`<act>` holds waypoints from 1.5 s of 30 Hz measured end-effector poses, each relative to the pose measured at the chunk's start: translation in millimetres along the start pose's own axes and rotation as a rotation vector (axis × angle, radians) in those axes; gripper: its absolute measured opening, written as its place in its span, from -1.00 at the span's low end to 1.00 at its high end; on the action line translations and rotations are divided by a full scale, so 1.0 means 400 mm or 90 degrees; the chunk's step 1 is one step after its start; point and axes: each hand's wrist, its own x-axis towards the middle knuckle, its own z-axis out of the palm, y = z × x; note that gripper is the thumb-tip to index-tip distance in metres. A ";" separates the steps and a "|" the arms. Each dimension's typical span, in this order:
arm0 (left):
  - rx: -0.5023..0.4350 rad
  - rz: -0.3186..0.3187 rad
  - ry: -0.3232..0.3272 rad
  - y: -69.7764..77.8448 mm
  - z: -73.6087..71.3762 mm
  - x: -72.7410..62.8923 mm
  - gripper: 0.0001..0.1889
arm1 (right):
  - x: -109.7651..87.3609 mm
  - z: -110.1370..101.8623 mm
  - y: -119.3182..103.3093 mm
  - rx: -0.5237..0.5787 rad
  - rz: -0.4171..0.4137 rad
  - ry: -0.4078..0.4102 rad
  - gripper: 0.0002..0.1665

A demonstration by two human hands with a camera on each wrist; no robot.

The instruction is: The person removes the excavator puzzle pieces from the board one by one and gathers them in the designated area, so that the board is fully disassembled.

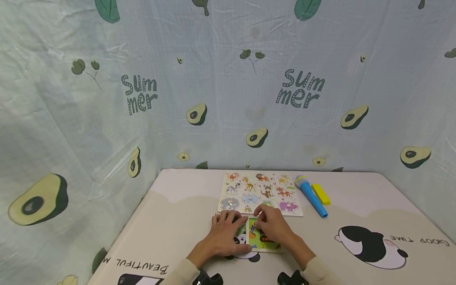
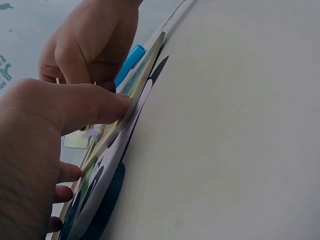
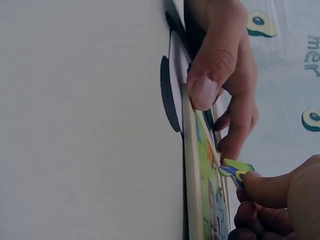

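Observation:
A small green picture jigsaw puzzle (image 1: 263, 246) in a pale frame lies flat before the person. The left hand (image 1: 225, 233) rests at its left side, fingers spread and thumb pressing the frame's near edge, as the left wrist view shows. Over the puzzle, the right hand (image 1: 273, 225) pinches a small green and blue puzzle piece (image 3: 237, 172) between thumb and fingers. That piece is tilted and held just above the puzzle's surface in the right wrist view. Several pieces sit inside the frame; the right hand partly covers them in the head view.
Behind the hands lies a white animal peg board (image 1: 219, 198). To its right are a blue toy microphone (image 1: 313, 196) and a yellow block (image 1: 321, 194). The table (image 1: 185, 198) has printed cartoon dogs and words; a patterned curtain (image 1: 221, 79) stands behind it.

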 end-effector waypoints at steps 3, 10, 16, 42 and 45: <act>-0.003 -0.004 -0.004 -0.002 0.003 -0.001 -0.10 | -0.003 -0.005 0.003 0.019 0.018 0.013 -0.87; -0.006 -0.002 -0.005 -0.004 0.008 -0.001 -0.10 | -0.014 -0.044 0.018 0.065 0.061 0.069 -0.90; -0.008 -0.002 -0.003 -0.005 0.003 0.004 -0.10 | -0.023 -0.087 0.037 0.106 0.107 0.109 -0.93; 0.007 -0.015 -0.012 0.001 0.001 0.007 -0.09 | -0.063 -0.134 0.150 0.026 0.204 0.104 -0.86; 0.006 -0.014 -0.011 0.001 0.004 0.006 -0.09 | -0.062 -0.130 0.156 0.014 0.199 0.105 -0.87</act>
